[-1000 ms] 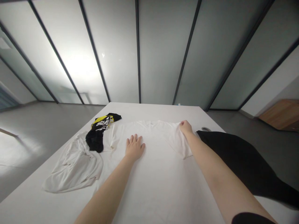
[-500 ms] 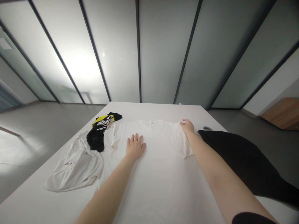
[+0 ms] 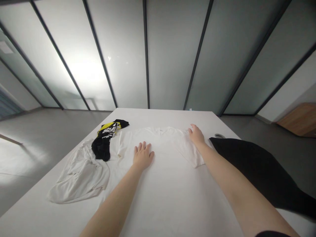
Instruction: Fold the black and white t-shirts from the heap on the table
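A white T-shirt (image 3: 168, 177) lies spread over the table, its neckline at the far side and one short sleeve folded inward on the right. My left hand (image 3: 143, 156) rests flat on the upper part of the shirt, fingers spread. At the right shoulder of the shirt is my right hand (image 3: 197, 134), thumb and forefinger apart with no cloth visible between them. Whether its underside touches the fabric is hidden.
Left of the shirt lies a crumpled white garment (image 3: 81, 177), with a black, yellow and white printed cloth (image 3: 102, 148) partly over it. A black garment (image 3: 249, 164) and a grey ring-shaped item (image 3: 219, 135) are on the right. Frosted glass panels (image 3: 168, 59) stand behind the white table (image 3: 163, 115).
My right hand has let go of the shirt's shoulder edge and shifted slightly left, its fingertips lifting. My left hand stays in place.
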A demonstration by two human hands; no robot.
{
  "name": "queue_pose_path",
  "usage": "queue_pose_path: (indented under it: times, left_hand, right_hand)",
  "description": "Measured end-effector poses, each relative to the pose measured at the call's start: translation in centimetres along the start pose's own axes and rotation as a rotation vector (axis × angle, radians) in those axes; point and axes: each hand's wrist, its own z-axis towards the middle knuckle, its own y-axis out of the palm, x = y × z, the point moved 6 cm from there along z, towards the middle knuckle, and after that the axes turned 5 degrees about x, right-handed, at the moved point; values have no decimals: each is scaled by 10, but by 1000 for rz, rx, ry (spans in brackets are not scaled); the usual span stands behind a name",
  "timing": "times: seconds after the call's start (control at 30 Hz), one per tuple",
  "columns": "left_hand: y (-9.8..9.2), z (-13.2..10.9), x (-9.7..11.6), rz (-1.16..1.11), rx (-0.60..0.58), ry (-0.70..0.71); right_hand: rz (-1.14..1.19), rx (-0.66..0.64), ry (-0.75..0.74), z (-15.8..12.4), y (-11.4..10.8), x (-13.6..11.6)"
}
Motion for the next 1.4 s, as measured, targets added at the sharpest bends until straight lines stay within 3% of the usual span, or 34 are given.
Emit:
queue_pose_path:
  times: [0.17, 0.33, 0.47, 0.67, 0.9, 1.07, 1.17, 1.4]
  left_hand:
    - [-1, -1, 1, 7, 7, 8]
    - [-5, -1, 3, 22, 15, 18]
    - [-6, -2, 4, 17, 13, 22]
    - [-5, -2, 2, 9, 7, 16]
    - [-5, -2, 2, 14, 11, 21]
    - [-7, -4, 7, 31, 34, 1]
    - [-6, -7, 15, 31, 40, 28]
    - [5, -3, 26, 22, -83, 78]
  right_hand:
    - [-11, -43, -207, -26, -8, -13]
    - [-128, -255, -341, -70, 4, -10]
    - [-239, -351, -327, -87, 11, 1]
    - [-334, -464, -352, -86, 4, -5]
    - [-476, -365, -216, -121, -16, -29]
    - [-459, -418, -173, -152, -20, -35]
    - [-454, -449, -137, -153, -23, -36]
    - [-415, -470, -83, -146, -20, -32]
